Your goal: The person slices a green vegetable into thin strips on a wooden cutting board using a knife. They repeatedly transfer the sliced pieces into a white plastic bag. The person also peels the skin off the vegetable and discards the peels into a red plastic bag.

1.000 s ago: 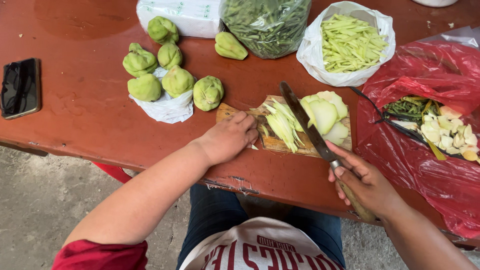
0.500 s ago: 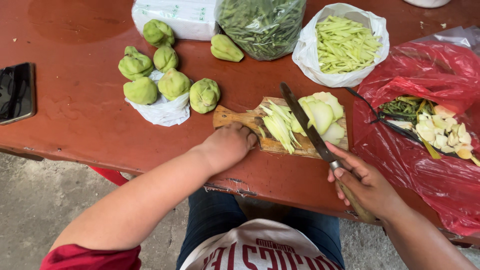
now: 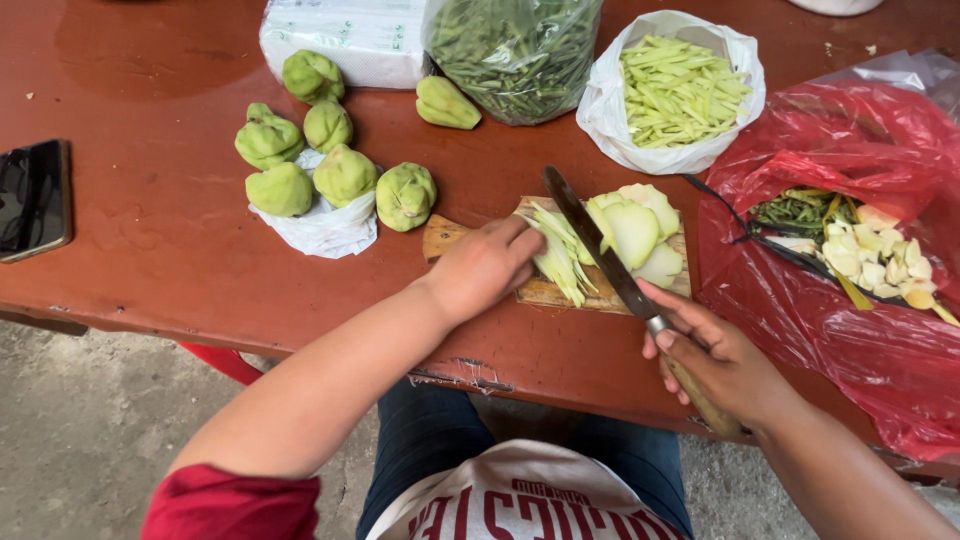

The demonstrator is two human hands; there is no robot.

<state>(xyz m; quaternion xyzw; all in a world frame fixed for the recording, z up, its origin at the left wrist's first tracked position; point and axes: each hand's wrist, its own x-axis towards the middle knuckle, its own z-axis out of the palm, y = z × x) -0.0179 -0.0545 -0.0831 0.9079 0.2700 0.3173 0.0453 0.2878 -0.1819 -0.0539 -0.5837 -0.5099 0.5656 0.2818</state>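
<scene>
- The left hand (image 3: 485, 268) lay palm down, its curled fingers pressed on a sheaf of thin, pale green vegetable strips (image 3: 558, 255).
- The right hand (image 3: 715, 358) was closed around the rounded wooden handle of a long knife (image 3: 598, 250), whose dark, flat blade slanted across the strips.
- Strips and smooth, peeled pale slices (image 3: 637, 228) rested on a small wooden cutting board (image 3: 445, 238) near the front edge of a worn, reddish-brown table (image 3: 160, 220).
- Just left of the board, lumpy, wrinkled green gourds (image 3: 345, 175) sat partly on crumpled white plastic.
- Beyond the board stood a white bag of cut strips (image 3: 680, 95) and a clear bag of green beans (image 3: 515, 50).
- To the right, a glossy red plastic sheet (image 3: 850, 320) held peelings.
- A black phone (image 3: 33, 198) lay flat at the far left.
</scene>
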